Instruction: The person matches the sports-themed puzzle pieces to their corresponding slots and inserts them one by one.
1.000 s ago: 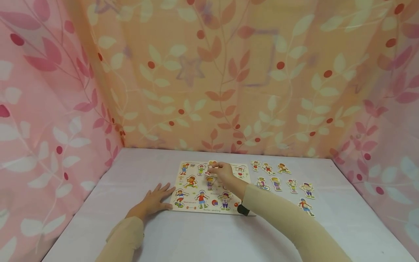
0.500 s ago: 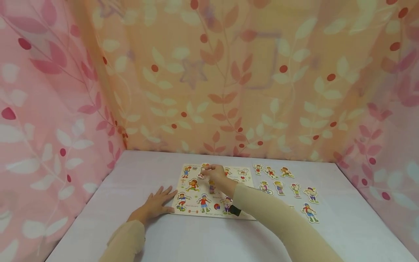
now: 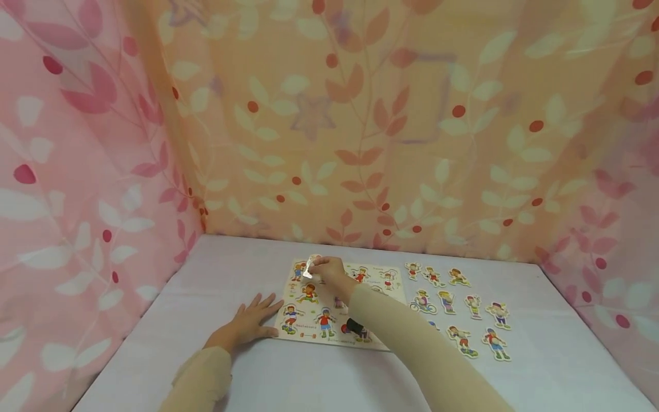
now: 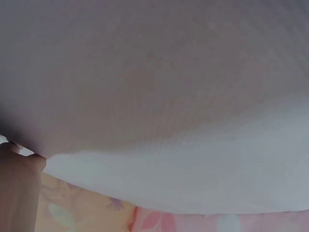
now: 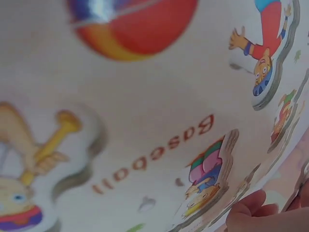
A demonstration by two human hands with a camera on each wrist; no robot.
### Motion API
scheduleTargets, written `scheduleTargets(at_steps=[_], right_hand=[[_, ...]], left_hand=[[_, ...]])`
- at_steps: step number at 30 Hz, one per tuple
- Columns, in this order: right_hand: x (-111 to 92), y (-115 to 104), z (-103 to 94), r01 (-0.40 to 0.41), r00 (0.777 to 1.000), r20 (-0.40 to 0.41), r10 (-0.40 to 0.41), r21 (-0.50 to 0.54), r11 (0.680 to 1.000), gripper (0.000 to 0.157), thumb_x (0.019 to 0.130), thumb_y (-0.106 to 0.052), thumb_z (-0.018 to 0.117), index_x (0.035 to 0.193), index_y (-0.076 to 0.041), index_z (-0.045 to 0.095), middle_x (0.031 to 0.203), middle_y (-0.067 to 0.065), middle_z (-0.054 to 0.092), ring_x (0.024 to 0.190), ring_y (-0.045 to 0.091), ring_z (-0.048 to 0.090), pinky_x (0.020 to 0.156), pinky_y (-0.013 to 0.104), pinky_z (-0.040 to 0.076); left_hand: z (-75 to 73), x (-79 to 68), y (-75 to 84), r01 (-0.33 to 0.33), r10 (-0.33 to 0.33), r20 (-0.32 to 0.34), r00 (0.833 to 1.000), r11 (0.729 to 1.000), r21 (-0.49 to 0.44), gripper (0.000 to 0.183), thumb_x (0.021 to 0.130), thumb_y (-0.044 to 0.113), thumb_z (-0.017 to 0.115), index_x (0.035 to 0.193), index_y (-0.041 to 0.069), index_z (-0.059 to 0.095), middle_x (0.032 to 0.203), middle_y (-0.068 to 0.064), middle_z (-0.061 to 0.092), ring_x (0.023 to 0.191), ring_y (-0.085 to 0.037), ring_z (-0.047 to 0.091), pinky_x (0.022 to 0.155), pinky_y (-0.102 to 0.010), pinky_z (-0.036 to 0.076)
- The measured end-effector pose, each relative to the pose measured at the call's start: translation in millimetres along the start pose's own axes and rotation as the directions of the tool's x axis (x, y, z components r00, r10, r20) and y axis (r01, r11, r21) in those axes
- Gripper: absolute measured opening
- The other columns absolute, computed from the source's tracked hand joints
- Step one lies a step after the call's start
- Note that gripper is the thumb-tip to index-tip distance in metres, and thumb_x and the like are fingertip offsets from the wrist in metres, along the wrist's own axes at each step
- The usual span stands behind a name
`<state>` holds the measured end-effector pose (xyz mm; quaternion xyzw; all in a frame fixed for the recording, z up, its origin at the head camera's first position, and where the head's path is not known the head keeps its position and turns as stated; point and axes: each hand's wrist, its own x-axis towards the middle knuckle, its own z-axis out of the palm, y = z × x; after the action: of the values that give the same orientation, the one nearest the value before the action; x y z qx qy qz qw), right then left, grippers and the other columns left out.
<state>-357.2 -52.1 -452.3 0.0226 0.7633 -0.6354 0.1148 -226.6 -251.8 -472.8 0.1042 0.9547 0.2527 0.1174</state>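
In the head view, a printed puzzle board [image 3: 309, 312] with cartoon sports figures lies on the white table. My right hand [image 3: 332, 274] pinches a small figure-shaped puzzle piece [image 3: 310, 266] between thumb and fingertips, over the board's far left part. The piece is tilted and pale with glare, so its picture is unclear. My left hand [image 3: 252, 319] lies flat, fingers spread, with its fingertips at the board's left edge. The right wrist view shows the board's "Baseball" lettering [image 5: 154, 154] close up, and my right hand's fingers [image 5: 248, 210] at lower right.
Several loose figure pieces lie right of the board, among them a cyclist [image 3: 423, 303], a skateboarder [image 3: 461, 341] and a roller skater [image 3: 496, 344]. A floral curtain [image 3: 360, 143] closes off the back and both sides of the table.
My right hand has moved left across the board with the puzzle piece, which now stands tilted. My left hand stays at the board's edge. The head view has shifted slightly.
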Motion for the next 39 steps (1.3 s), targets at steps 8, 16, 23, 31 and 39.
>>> scheduleTargets(at_steps=[8,16,23,31,39], right_hand=[[2,-4,14.0,-0.017,0.998,0.064,0.014,0.046,0.999,0.011,0.086,0.001,0.071,0.094,0.003,0.064,0.116,0.016,0.062,0.101,0.025,0.057,0.075,0.03,0.051],[8,-10,25.8,-0.071,0.993,0.103,0.062,0.091,0.993,0.012,0.084,0.013,0.066,0.094,0.009,0.06,0.094,0.012,0.059,0.086,0.021,0.055,0.074,0.031,0.052],[20,-11,28.9,0.044,0.993,0.121,0.004,-0.391,0.919,0.008,0.082,-0.003,0.076,0.086,0.0,0.07,0.085,0.007,0.063,0.075,0.018,0.055,0.066,0.026,0.049],[29,-6,27.2,0.062,0.985,0.173,0.014,-0.426,0.902,0.016,0.082,0.002,0.072,0.097,0.004,0.073,0.099,0.012,0.068,0.077,0.018,0.057,0.066,0.024,0.05],[11,2,14.2,0.101,0.969,0.245,-0.019,-0.326,0.94,0.036,0.088,0.003,0.064,0.125,0.005,0.062,0.13,0.019,0.059,0.116,0.03,0.057,0.088,0.033,0.051]], left_hand=[[-0.4,-0.3,1.5,0.009,-0.009,-0.002,1.0,1.0,0.002,0.077,0.083,0.043,0.071,0.147,0.012,0.042,0.157,-0.019,0.025,0.144,-0.048,0.008,0.109,-0.07,0.003],[-0.7,0.1,2.2,0.008,-0.008,-0.003,1.0,1.0,0.027,0.076,0.083,0.042,0.071,0.147,0.012,0.043,0.157,-0.018,0.025,0.144,-0.047,0.008,0.109,-0.069,0.004],[1.9,1.7,1.2,0.036,-0.036,0.001,0.999,0.999,0.022,0.077,0.083,0.043,0.071,0.148,0.014,0.042,0.158,-0.015,0.023,0.145,-0.044,0.007,0.11,-0.067,0.003],[0.2,1.6,5.8,0.036,-0.036,-0.001,0.999,0.999,0.026,0.076,0.083,0.041,0.071,0.148,0.013,0.042,0.158,-0.016,0.024,0.145,-0.045,0.007,0.111,-0.067,0.002],[-0.7,-2.7,4.2,-0.006,0.006,-0.011,1.0,1.0,0.022,0.075,0.084,0.039,0.071,0.147,0.01,0.043,0.157,-0.019,0.025,0.143,-0.049,0.008,0.109,-0.07,0.003]])
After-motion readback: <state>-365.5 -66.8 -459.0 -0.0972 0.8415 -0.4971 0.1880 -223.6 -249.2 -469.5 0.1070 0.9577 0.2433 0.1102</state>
